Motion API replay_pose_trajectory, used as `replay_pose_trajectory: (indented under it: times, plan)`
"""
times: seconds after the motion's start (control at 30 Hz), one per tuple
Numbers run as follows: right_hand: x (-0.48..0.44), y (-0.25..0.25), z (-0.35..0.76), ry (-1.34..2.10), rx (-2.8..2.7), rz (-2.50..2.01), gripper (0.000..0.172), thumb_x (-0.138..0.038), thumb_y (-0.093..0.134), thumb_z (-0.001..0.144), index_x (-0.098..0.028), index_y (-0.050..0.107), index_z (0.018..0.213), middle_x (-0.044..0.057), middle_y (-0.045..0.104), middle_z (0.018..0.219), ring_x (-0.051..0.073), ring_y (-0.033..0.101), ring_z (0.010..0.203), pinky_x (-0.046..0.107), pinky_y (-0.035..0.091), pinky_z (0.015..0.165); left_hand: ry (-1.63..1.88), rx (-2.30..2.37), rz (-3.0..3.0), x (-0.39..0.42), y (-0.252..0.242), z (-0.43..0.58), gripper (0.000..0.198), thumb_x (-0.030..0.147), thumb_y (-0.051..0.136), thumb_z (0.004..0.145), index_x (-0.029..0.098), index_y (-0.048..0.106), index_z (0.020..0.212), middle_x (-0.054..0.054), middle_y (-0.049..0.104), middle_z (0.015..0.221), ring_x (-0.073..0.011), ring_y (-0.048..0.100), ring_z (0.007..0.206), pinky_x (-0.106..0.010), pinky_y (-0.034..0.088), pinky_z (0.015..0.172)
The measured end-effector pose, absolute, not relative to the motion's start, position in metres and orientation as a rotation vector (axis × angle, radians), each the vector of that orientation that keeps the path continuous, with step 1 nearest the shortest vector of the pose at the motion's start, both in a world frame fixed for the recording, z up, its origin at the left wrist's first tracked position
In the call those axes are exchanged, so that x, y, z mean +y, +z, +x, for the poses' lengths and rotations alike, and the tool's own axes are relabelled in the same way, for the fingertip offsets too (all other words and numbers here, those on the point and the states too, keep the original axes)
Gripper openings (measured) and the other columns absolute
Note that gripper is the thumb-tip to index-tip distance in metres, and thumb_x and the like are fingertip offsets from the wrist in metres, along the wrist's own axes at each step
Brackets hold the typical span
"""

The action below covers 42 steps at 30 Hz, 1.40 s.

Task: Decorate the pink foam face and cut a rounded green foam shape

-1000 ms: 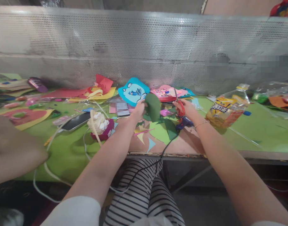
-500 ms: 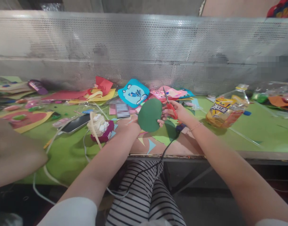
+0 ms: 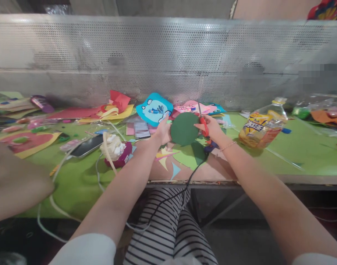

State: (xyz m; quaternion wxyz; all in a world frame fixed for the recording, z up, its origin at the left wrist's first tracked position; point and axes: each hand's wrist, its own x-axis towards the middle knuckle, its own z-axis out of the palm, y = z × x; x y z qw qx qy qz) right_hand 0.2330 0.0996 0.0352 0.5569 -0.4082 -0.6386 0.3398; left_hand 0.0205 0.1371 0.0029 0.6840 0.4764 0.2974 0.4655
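Perforated screen (image 3: pixel 168 55): stands behind the green-topped table (image 3: pixel 317 154), further off than the blue cutout (image 3: pixel 154 110), the landmark here.
Green disc (image 3: pixel 185 129): right of the blue cutout and nearer the wearer, raised over loose paper scraps (image 3: pixel 175 171), between both hands.
Scissors (image 3: pixel 204 127): right of the cutout, red handles in the right hand; the blades point away and look together.
Handling the disc: with paper this thin, a light hold near the rim should serve best, so it does not crease. If the scissors meet its edge, feeding the disc round with the left hand would probably give a smoother curve than swinging the right wrist; the blades should clear the left thumb.
Left hand (image 3: pixel 163 131): nearest the cutout, at the disc's left rim, thumb upward; its other fingers are partly hidden, so I cannot tell whether they clamp the paper.
Right hand (image 3: pixel 212 128): further right of the cutout, fingers curled round the handles, fingertips at the disc's right rim.
Forearms: spread at the elbows, converging towards the disc.
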Motion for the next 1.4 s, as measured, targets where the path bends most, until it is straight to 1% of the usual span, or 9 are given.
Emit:
replay_pose_trajectory:
  times: [0.13, 0.23, 0.4, 0.5, 0.7, 0.9, 1.07, 1.27, 1.4]
  plan:
    - [0.105, 0.032, 0.240, 0.755, -1.506, -0.998, 0.047, -0.042, 0.081, 0.050, -0.018, 0.054, 0.081, -0.002, 0.055, 0.069, 0.012, 0.051, 0.058, 0.028, 0.046, 0.056, 1.012, 0.819, 1.248, 0.127, 0.009, 0.027, 0.026, 0.033, 0.072, 0.066, 0.015, 0.064, 0.082, -0.004, 0.069, 0.068, -0.0184, 0.066, 0.064, -0.034, 0.054, 0.069]
    - [0.107, 0.032, 0.242, 0.721, -1.508, -0.996, 0.046, -0.044, 0.080, 0.052, -0.019, 0.053, 0.079, -0.003, 0.053, 0.066, 0.010, 0.048, 0.056, 0.026, 0.043, 0.052, 1.042, 0.904, 1.375, 0.126, 0.003, 0.028, 0.015, 0.021, 0.070, 0.065, 0.014, 0.064, 0.077, -0.001, 0.067, 0.064, -0.0162, 0.064, 0.058, -0.032, 0.055, 0.064]
    - [0.108, 0.033, 0.248, 0.755, -1.365, -0.964, 0.040, -0.058, 0.063, 0.070, -0.021, 0.051, 0.081, -0.001, 0.052, 0.067, 0.009, 0.044, 0.050, 0.024, 0.037, 0.045, 1.248, 0.938, 1.387, 0.142, -0.004, 0.024, 0.015, 0.021, 0.068, 0.067, 0.014, 0.065, 0.079, -0.001, 0.067, 0.067, -0.0171, 0.064, 0.060, -0.032, 0.055, 0.060]
    - [0.112, 0.034, 0.255, 0.721, -1.368, -0.961, 0.040, -0.063, 0.055, 0.074, -0.024, 0.047, 0.079, -0.002, 0.050, 0.064, 0.011, 0.044, 0.049, 0.025, 0.038, 0.044, 1.370, 0.931, 1.288, 0.148, -0.005, 0.022, 0.015, 0.022, 0.070, 0.065, 0.014, 0.065, 0.077, -0.002, 0.068, 0.070, -0.0171, 0.064, 0.062, -0.033, 0.055, 0.062]
    - [0.115, 0.029, 0.259, 0.838, -1.514, -1.019, 0.039, -0.060, 0.059, 0.072, -0.023, 0.055, 0.081, 0.000, 0.056, 0.067, 0.011, 0.049, 0.051, 0.026, 0.039, 0.044, 1.428, 0.899, 1.161, 0.144, -0.002, 0.024, 0.017, 0.021, 0.072, 0.064, 0.014, 0.064, 0.078, -0.003, 0.068, 0.075, -0.0168, 0.064, 0.066, -0.035, 0.055, 0.067]
    - [0.107, 0.025, 0.252, 0.892, -1.665, -1.072, 0.036, -0.056, 0.062, 0.072, -0.022, 0.062, 0.084, 0.001, 0.063, 0.074, 0.012, 0.054, 0.059, 0.025, 0.042, 0.052, 1.418, 0.857, 1.150, 0.142, -0.002, 0.024, 0.018, 0.022, 0.073, 0.064, 0.014, 0.064, 0.078, -0.005, 0.068, 0.077, -0.0171, 0.064, 0.067, -0.037, 0.056, 0.069]
    - [0.103, 0.026, 0.251, 0.920, -1.711, -1.105, 0.036, -0.059, 0.062, 0.072, -0.023, 0.061, 0.078, 0.000, 0.061, 0.065, 0.013, 0.053, 0.055, 0.025, 0.039, 0.048, 1.441, 0.871, 1.148, 0.143, -0.003, 0.025, 0.019, 0.022, 0.072, 0.065, 0.015, 0.064, 0.080, -0.005, 0.069, 0.081, -0.0168, 0.064, 0.067, -0.033, 0.055, 0.065]
    - [0.098, 0.026, 0.244, 1.034, -1.621, -1.071, 0.038, -0.061, 0.062, 0.071, -0.024, 0.060, 0.080, 0.000, 0.059, 0.062, 0.013, 0.053, 0.051, 0.025, 0.039, 0.046, 1.445, 0.838, 1.094, 0.138, 0.000, 0.027, 0.020, 0.021, 0.072, 0.065, 0.015, 0.063, 0.082, -0.004, 0.070, 0.081, -0.0147, 0.064, 0.066, -0.029, 0.054, 0.064]
    - [0.096, 0.025, 0.239, 1.034, -1.655, -1.063, 0.040, -0.061, 0.062, 0.071, -0.022, 0.055, 0.072, -0.001, 0.055, 0.058, 0.013, 0.052, 0.050, 0.025, 0.039, 0.046, 1.448, 0.852, 1.101, 0.134, 0.003, 0.030, 0.022, 0.022, 0.072, 0.066, 0.015, 0.062, 0.085, -0.003, 0.070, 0.082, -0.0141, 0.064, 0.066, -0.026, 0.054, 0.060]
